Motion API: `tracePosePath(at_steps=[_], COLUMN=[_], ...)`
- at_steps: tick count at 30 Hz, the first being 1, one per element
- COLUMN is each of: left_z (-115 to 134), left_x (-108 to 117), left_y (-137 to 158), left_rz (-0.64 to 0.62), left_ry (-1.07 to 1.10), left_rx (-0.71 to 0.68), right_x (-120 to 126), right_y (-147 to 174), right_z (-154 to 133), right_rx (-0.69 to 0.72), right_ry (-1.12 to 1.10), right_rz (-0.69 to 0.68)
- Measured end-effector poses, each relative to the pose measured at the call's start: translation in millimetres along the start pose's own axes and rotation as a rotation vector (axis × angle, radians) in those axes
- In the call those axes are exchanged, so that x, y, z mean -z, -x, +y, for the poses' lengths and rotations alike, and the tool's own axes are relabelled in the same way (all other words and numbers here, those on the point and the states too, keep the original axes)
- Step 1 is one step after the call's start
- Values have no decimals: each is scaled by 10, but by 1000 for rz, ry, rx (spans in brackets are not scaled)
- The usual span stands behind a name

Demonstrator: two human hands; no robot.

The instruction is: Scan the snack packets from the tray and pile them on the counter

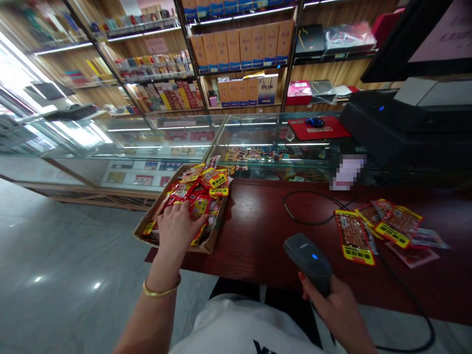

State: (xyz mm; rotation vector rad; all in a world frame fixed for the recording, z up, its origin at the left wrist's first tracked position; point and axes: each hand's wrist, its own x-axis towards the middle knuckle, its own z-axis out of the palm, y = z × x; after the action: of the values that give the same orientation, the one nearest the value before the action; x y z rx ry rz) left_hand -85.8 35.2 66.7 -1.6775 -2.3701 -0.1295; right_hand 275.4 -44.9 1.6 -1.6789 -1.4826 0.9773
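Note:
My left hand (178, 227) rests palm down on the snack packets (199, 204) heaped in a shallow cardboard box (217, 231). Its thumb stands apart from the fingers, and no packet is lifted; the fingertips are partly lost among the wrappers. The packets are shiny red and yellow. A dark grey barcode scanner (308, 258) with a lit blue light is in my right hand (334, 302), which is wrapped round its handle. The scanner's head points up and left over the dark red table. To its right lies a loose group of packets, one flat snack packet (354, 236) nearest the scanner.
A black cable (295, 221) loops across the table (254, 226), and another runs at the right. Behind stands a glass display counter (184, 132) with a computer mouse (314, 122) on a red mat (337, 129). Dark equipment (405, 130) and a monitor (424, 44) crowd the right.

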Motion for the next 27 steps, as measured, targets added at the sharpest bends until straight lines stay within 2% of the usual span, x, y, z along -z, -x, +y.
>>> tracePosePath(at_steps=[4,11,14,17,19,21,23,25,27], left_z=[83,-11,-55,50,254,563,928,1275,1541], left_x=[-95,-151,-96,62,164,168,20,-263,-597], left_y=[2,-19,-55,-13,66,160,236,276,287], left_rz=[-86,-60,-51,69,97,-65,-376,-634,-766], left_ry=[41,16,89,389,780,1249,1661,1921,2078], left_rx=[31,128,137,227,278,251,196,238,327], right_x=[30,23,23,37,52,64,68,60,45], right_y=[-93,-148,-127,-105,-104,-118,-135,-137,-112], right_z=[95,126,87,72,85,104,108,87,52], right_rx=[-4,6,-30,-74,-71,-52,-42,-23,6], right_ry=[45,26,-3,3,2,-1,14,27,25], right_rz=[-34,-40,1,19,25,22,-6,-39,-48])
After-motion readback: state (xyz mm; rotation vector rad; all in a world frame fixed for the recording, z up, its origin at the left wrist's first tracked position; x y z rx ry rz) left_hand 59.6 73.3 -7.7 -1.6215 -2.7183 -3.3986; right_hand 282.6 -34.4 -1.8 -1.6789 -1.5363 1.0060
